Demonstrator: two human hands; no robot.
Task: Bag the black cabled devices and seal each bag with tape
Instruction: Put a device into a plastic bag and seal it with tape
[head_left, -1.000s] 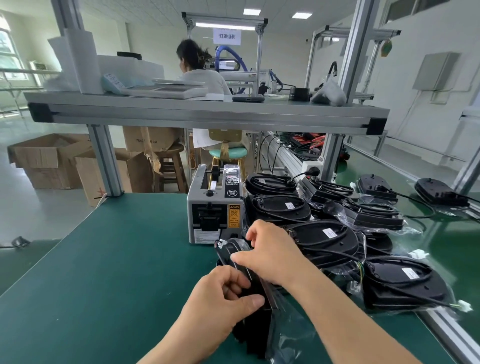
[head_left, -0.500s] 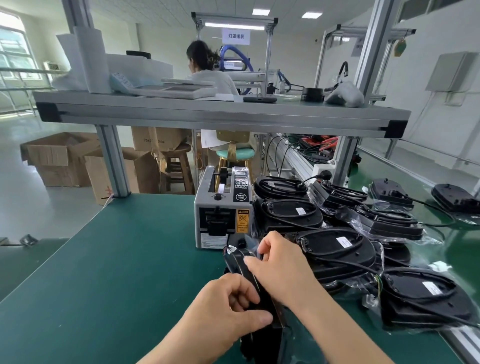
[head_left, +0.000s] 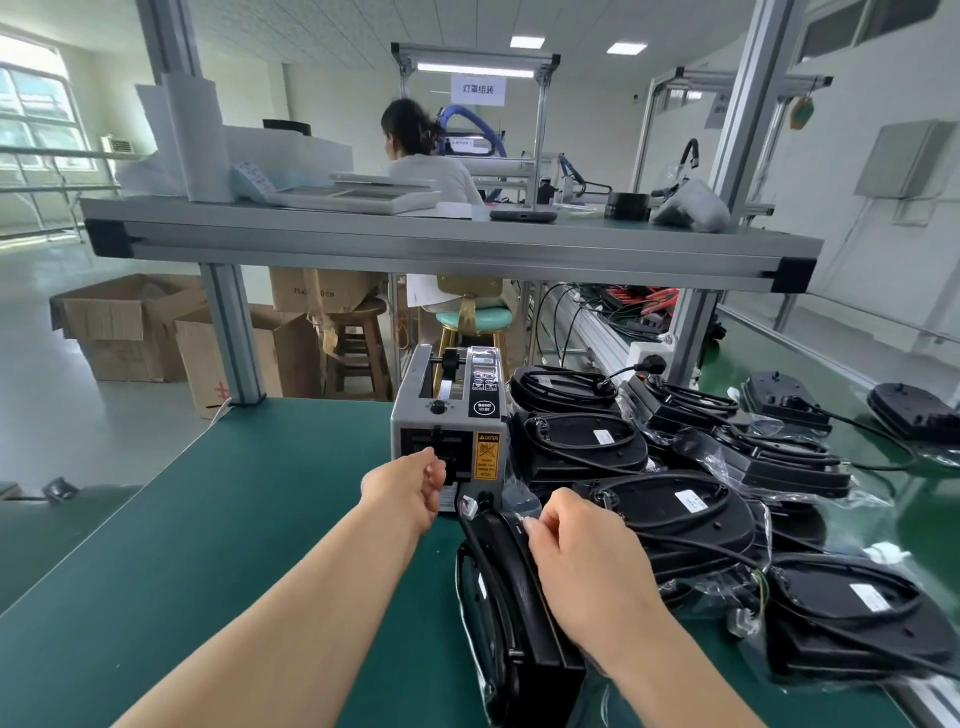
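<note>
One grey tape dispenser (head_left: 449, 431), yellow CAUTION label (head_left: 488, 456), left hand (head_left: 408, 486) curled at its outlet, grasp unclear; right hand (head_left: 582, 561) gripping one upright bagged device (head_left: 509, 629); hanging sign (head_left: 478, 89) 灯罩组装

A white paper sign (head_left: 478, 89) hangs far off at twelve o'clock. It shows four Chinese signs: 灯罩组装. A brown cardboard box (head_left: 317, 292) at ten o'clock says "75x" and "0 CM", and the middle part cannot be read. A second brown cardboard box (head_left: 208, 364) at nine o'clock has a red mark like "#".

The grey metal tape machine (head_left: 415, 415) in the middle has a yellow sticker (head_left: 488, 456) that says "CAUTION". The words under that are too small to read. At twelve o'clock from it, a round black badge (head_left: 483, 408) seems to say "SUMI". At three o'clock, the black oval plastic devices (head_left: 571, 452) have white stickers (head_left: 691, 501) with print too small to read.
</note>
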